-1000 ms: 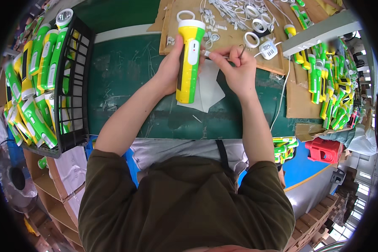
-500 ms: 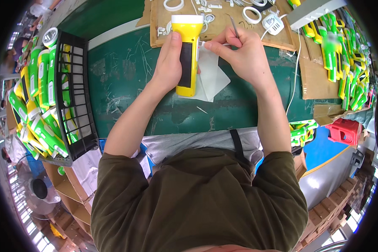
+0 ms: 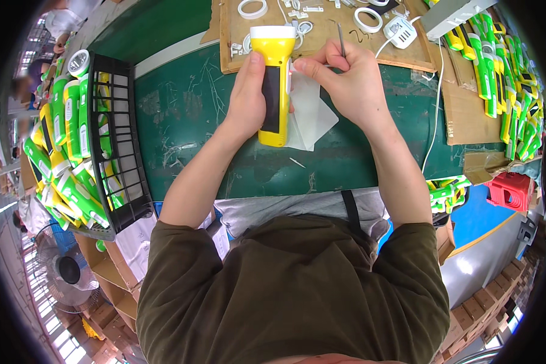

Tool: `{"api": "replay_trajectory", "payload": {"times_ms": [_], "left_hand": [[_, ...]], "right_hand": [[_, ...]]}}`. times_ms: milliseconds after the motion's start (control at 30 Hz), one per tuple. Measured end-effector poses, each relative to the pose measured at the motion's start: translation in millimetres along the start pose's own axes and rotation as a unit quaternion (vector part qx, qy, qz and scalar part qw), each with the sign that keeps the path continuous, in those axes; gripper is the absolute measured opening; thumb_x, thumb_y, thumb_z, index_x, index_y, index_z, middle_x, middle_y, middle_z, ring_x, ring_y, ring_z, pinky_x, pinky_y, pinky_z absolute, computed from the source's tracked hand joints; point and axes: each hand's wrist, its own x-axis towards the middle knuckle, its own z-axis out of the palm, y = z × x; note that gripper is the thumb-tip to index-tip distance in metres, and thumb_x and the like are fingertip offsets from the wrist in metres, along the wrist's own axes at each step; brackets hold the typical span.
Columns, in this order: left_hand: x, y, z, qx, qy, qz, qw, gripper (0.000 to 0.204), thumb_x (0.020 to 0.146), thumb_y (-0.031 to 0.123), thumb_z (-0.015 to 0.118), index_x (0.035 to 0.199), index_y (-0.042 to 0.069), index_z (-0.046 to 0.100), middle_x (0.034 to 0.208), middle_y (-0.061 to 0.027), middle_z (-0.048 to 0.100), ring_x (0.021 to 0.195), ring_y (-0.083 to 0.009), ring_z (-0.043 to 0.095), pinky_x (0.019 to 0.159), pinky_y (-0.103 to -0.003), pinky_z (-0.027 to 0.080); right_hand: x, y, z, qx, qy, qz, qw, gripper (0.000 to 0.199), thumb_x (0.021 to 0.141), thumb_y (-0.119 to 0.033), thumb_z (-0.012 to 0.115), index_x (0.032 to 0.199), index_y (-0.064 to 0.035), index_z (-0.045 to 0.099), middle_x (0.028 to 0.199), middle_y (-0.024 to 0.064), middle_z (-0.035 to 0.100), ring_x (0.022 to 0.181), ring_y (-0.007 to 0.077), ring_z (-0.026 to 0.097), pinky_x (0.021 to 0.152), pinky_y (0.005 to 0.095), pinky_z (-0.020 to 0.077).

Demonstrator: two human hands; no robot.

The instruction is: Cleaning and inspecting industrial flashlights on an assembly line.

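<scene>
The torch (image 3: 273, 85) is yellow with a black panel down its upper face and a white rim at its wide head. It lies lengthwise, head toward the counter's (image 3: 182, 115) far edge and over the brown board (image 3: 321, 36), tail toward the near edge. A thin dark tool (image 3: 341, 40) stands just right of its head, tilted slightly.

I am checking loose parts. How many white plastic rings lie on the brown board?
2 fully visible: one white ring at the board's top edge left of the yellow flashlight, one ring right of it. Others may be hidden.
</scene>
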Motion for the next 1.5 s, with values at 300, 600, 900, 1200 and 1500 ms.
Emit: {"api": "replay_trajectory", "payload": {"times_ms": [300,600,900,1200,1500], "left_hand": [[11.2,21.5,-26.4,-0.137,-0.005,-0.003,0.991,0.067,0.097,0.059,0.019,0.116,0.003,0.051,0.077,-0.0086,0.059,0.054,-0.0204,0.059,0.052,-0.032,0.050],[-4.4,17.1,-6.0,-0.234,-0.258,-0.105,0.931,0.081,0.092,0.067,0.013,0.131,0.001,0.041,0.068,-0.0072,0.051,0.041,-0.0201,0.051,0.041,-0.029,0.044],[-17.1,9.7,-5.0,-0.054,-0.287,-0.080,0.953,0.072,0.091,0.063,0.039,0.125,0.000,0.045,0.071,-0.0073,0.056,0.047,-0.0167,0.056,0.042,-0.026,0.044],[-10.0,16.5,8.3,0.030,-0.146,-0.010,0.989,0.039,0.095,0.031,0.052,0.120,0.001,0.047,0.086,-0.0096,0.063,0.065,-0.0154,0.062,0.058,-0.029,0.052],[-35.1,10.8,10.8,0.071,-0.154,-0.051,0.984,0.045,0.080,0.015,0.069,0.115,0.000,0.044,0.083,-0.0108,0.058,0.065,-0.0197,0.062,0.056,-0.030,0.052]], "right_hand": [[-1.9,-6.7,-15.2,-0.107,0.130,-0.049,0.985,0.034,0.078,-0.017,0.076,0.064,-0.0016,0.049,0.051,0.0047,0.045,0.047,0.0152,0.039,0.048,0.0287,0.0388],[9.3,9.1,-2.2,0.172,0.067,-0.074,0.980,0.049,0.086,-0.019,0.068,0.064,-0.0090,0.026,0.108,0.0184,0.065,0.094,0.0155,0.061,0.073,0.0308,0.0510],[3.7,6.8,-3.5,0.322,-0.106,0.024,0.940,0.051,0.081,-0.015,0.075,0.065,-0.0130,0.026,0.109,0.0161,0.064,0.071,0.0069,0.052,0.055,0.0232,0.0455],[8.5,-8.0,-18.0,0.259,-0.077,0.043,0.962,0.027,0.083,-0.019,0.072,0.086,0.0004,0.054,0.100,0.0159,0.065,0.076,0.0141,0.065,0.060,0.0269,0.0526],[-7.8,-12.4,13.7,0.282,-0.122,0.040,0.951,0.038,0.076,-0.009,0.074,0.070,-0.0067,0.036,0.086,0.0095,0.067,0.085,0.0141,0.063,0.077,0.0287,0.0501]]}}
